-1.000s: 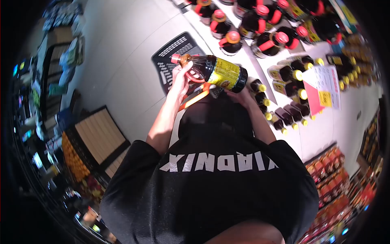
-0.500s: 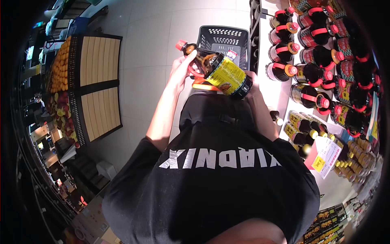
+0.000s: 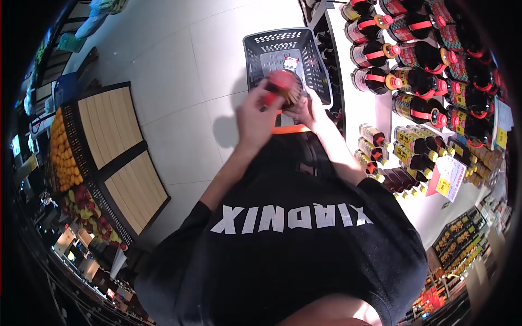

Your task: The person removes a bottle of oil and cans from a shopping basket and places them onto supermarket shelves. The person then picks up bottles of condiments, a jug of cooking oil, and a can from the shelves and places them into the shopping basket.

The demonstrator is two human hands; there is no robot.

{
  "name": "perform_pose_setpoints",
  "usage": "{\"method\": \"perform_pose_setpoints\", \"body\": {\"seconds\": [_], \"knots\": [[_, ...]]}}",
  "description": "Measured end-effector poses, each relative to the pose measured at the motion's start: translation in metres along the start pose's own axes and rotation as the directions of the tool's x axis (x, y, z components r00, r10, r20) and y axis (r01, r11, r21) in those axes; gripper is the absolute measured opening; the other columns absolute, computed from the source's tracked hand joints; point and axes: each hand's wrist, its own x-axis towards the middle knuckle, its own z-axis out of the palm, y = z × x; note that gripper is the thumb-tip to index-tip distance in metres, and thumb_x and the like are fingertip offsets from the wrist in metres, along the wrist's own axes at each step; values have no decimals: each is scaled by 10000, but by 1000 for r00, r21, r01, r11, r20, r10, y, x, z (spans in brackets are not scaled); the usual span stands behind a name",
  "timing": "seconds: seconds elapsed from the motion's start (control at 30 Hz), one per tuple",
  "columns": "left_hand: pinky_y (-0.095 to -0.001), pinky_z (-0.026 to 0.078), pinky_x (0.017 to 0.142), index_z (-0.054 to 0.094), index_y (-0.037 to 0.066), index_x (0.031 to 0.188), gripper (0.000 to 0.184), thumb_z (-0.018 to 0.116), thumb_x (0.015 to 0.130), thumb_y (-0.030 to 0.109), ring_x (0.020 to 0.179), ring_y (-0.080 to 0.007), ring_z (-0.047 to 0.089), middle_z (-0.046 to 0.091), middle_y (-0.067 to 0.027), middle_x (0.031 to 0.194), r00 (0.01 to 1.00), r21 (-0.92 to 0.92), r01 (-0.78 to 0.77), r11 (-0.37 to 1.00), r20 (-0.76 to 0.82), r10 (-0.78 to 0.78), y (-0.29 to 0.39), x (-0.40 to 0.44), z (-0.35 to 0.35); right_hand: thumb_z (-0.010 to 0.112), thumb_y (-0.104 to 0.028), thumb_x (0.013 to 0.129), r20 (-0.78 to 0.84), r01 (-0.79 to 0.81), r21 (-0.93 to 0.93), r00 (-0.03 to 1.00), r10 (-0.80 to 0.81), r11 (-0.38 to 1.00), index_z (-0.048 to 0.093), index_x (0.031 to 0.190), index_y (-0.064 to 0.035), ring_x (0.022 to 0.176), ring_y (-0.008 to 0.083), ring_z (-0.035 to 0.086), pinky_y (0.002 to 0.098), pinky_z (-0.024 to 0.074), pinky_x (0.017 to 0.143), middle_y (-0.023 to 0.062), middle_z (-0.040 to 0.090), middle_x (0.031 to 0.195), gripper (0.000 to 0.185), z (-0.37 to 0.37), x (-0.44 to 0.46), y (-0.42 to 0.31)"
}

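Note:
A dark soy sauce bottle (image 3: 293, 87) with a red cap and red handle is blurred by motion, tilted with its cap end toward me, over the near part of a grey shopping basket (image 3: 253, 54). My left hand (image 3: 254, 117) is closed round the bottle's red handle and neck end. On the other side, my right hand (image 3: 309, 110) has its fingers curled against the bottle's lower body. The bottle's label is turned away or smeared. Inside the basket lies a small white and red packet (image 3: 291, 63).
An orange basket handle (image 3: 291, 129) lies just before my body. To the right, shelves hold rows of large soy sauce bottles (image 3: 375, 51), smaller yellow-capped bottles (image 3: 410, 141) and a price card (image 3: 450, 178). Slatted wooden display boards (image 3: 111, 122) and oranges (image 3: 64, 155) stand left.
Both hands have moved the bottle forward and turned it, from across my front to over the basket. The view has shifted, so the shelves and fruit stand appear rotated.

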Motion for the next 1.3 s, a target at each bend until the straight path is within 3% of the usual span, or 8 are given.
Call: {"method": "perform_pose_setpoints", "body": {"seconds": [0.17,0.23,0.37,0.47,0.57,0.83,0.97,1.3], "knots": [[-420,412,1111,589,-8,953,256,761,800,103,1400,-360,425,530,-216,1422,861,130,-462,877,304,409,-54,15,15,896,-143,686,302,674,-227,735,-607,703,237,1552,-52,1372,306,423,446,376,1142,162,391,1496,1091,39,-36,26],[-427,408,1115,584,-8,954,252,754,796,90,1394,-361,434,520,-210,1434,843,126,-450,884,386,374,-67,16,3,908,-140,654,200,610,-525,766,-611,593,187,1572,-79,1392,301,401,458,400,1133,162,337,1528,1169,40,-45,33],[-445,401,1118,581,19,1050,250,709,856,112,1421,-339,413,530,-166,1442,795,-73,-412,908,458,397,-82,28,-5,706,-305,892,-121,374,-151,912,-393,915,424,1414,-44,1081,266,658,417,582,903,166,596,1262,648,78,-44,15],[-454,412,1101,531,77,1257,413,701,913,230,1374,-287,469,568,-104,1376,973,-525,226,820,159,-167,-142,44,34,683,-284,895,-286,32,216,958,32,976,593,1213,-8,788,239,725,396,624,708,116,708,961,431,53,1,-11],[-451,467,1041,419,131,1417,569,658,955,360,1274,-234,542,572,-71,1313,757,-666,644,377,483,-440,-156,72,54,718,-266,861,-323,-43,-47,946,26,998,562,1240,-2,831,235,720,391,620,733,124,695,1010,488,14,32,-21],[-449,564,887,553,65,1301,524,592,959,459,1051,-272,671,667,-114,1180,655,-747,656,109,491,-574,-198,109,118,796,-472,766,-495,-290,-794,819,-291,535,445,1377,31,1088,257,655,330,507,937,204,659,1172,865,19,57,-27],[-487,593,761,511,22,1293,529,658,920,368,902,-309,703,662,-158,1094,638,-774,628,81,453,-623,-261,144,159,806,-244,809,-382,-264,-595,924,22,759,482,1204,24,743,187,678,314,579,546,144,644,995,577,-1,52,-29],[-405,573,778,585,81,1210,528,611,906,512,906,-232,688,681,-100,1045,587,-754,655,56,460,-666,-404,245,276,733,-90,789,-598,-278,-568,786,-156,775,500,1281,106,705,229,684,355,588,508,170,669,937,578,-137,208,-57]]}}
